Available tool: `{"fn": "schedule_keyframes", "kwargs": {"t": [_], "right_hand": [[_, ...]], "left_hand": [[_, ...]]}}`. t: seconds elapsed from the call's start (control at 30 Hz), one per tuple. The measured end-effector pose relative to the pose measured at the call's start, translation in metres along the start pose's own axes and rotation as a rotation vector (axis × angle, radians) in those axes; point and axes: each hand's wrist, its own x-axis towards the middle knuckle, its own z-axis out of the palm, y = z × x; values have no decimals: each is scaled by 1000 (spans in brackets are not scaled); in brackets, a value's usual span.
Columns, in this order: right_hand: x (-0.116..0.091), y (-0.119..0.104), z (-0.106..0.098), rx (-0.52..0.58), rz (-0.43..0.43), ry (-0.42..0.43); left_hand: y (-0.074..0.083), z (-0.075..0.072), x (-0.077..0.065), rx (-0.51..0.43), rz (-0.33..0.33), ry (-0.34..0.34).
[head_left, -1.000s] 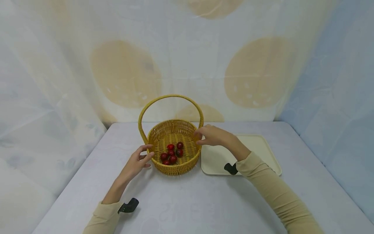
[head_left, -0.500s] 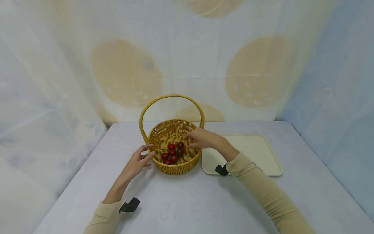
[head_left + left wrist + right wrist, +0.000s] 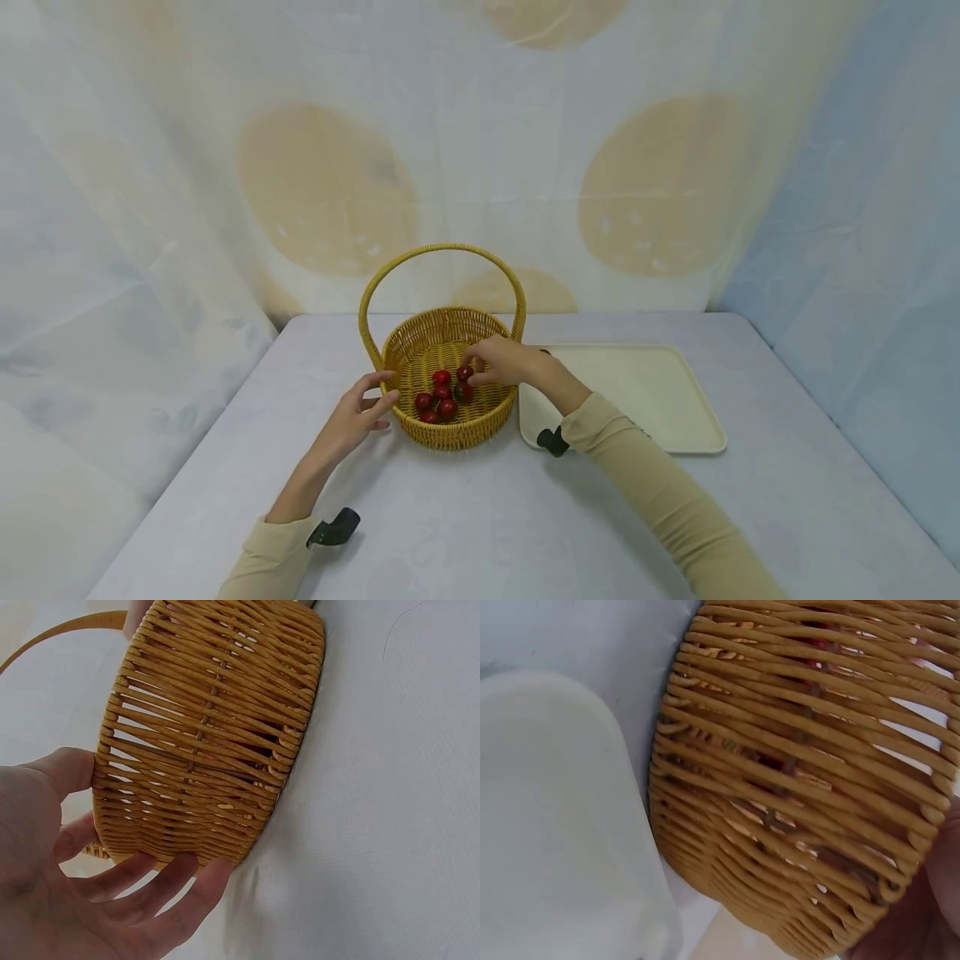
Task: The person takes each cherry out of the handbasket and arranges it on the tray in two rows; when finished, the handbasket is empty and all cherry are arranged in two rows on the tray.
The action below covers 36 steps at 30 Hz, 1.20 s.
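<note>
In the head view, a round yellow wicker basket [image 3: 450, 433] with a tall hoop handle stands on the table, holding several dark red cherries [image 3: 447, 408]. My left hand [image 3: 351, 421] grips the basket's left rim. From close by, in the left wrist view, its thumb and fingers bend about the woven wall [image 3: 202, 735]. Reaching over the right rim, my right hand [image 3: 502, 361] has its fingertips at the rightmost upper cherry [image 3: 464, 373]. Whether they pinch it cannot be made out. In the right wrist view the wicker wall [image 3: 795, 765] hides those fingertips.
A cream rectangular tray [image 3: 637, 400] lies right of the basket, close to its side and partly under the right forearm. Patterned cloth [image 3: 495, 167] hangs behind and beside the table [image 3: 480, 517].
My right hand has moved left and down from the basket's right rim to the cherry inside. The left hand stays at the left rim, and the cherries lie where they were.
</note>
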Motion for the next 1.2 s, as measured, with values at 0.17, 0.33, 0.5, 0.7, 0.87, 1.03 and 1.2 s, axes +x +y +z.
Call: {"fn": "schedule_keyframes", "kwargs": {"t": [0.17, 0.33, 0.5, 0.7, 0.87, 1.03, 1.2], "right_hand": [[7, 0, 7, -23, 25, 33], [14, -1, 10, -37, 66, 36], [22, 0, 12, -54, 121, 38], [29, 3, 16, -93, 163, 23], [32, 4, 18, -125, 188, 11], [34, 6, 20, -137, 198, 8], [36, 6, 21, -158, 204, 1]], "left_hand": [[0, 0, 0, 0, 2, -2], [0, 0, 0, 2, 7, 2], [0, 0, 1, 1, 7, 6], [0, 1, 1, -5, 13, -1], [-1, 2, 1, -5, 21, -2], [-3, 2, 3, -3, 24, -2], [-3, 2, 3, 1, 23, -2]]}}
